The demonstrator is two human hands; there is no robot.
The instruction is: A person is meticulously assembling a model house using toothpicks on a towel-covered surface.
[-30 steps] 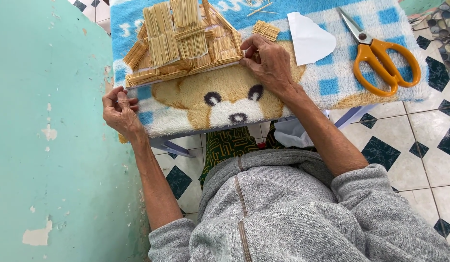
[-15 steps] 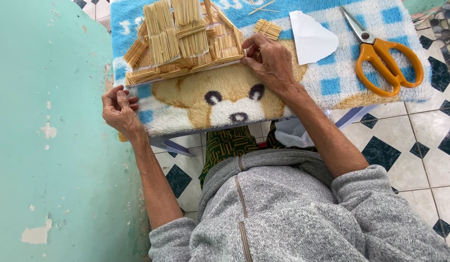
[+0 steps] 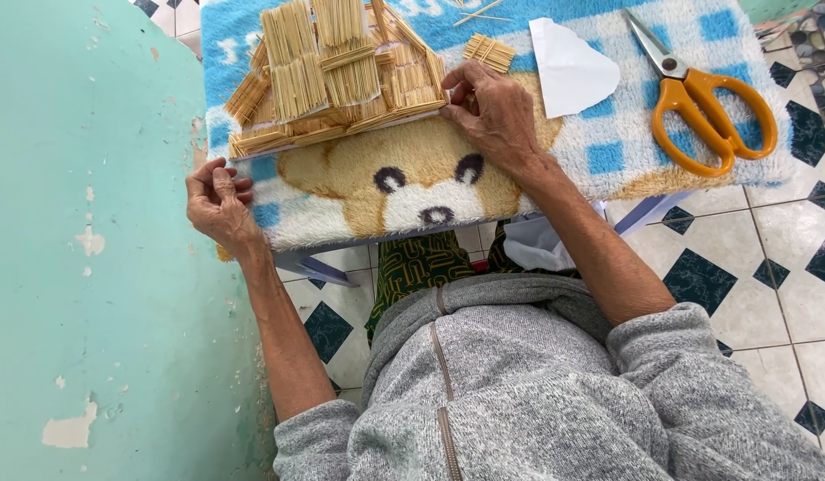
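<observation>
A small stool padded with a blue-and-white checked towel (image 3: 608,151) bearing a bear face sits between a teal wall (image 3: 83,267) on the left and open tiled floor (image 3: 751,267) on the right. The wall stands close to the stool's left edge, leaving little room there; the right side has free floor.

The left hand (image 3: 218,203) curls closed at the towel's near-left corner, fingers folded in, beside the wall; whether it pinches anything cannot be told. The right hand (image 3: 497,111) lies on the towel with fingertips pressed against the right end of the stick house (image 3: 337,76), not wrapped around it.

The house sits on the far-left part of the towel, built of pale yellow thin sticks in bundled rows, its roof panels sloping, its base strip running along the near side. Just right lie a small stick bundle (image 3: 489,51), a white paper scrap (image 3: 568,69) and orange-handled scissors (image 3: 706,102), blades shut.
</observation>
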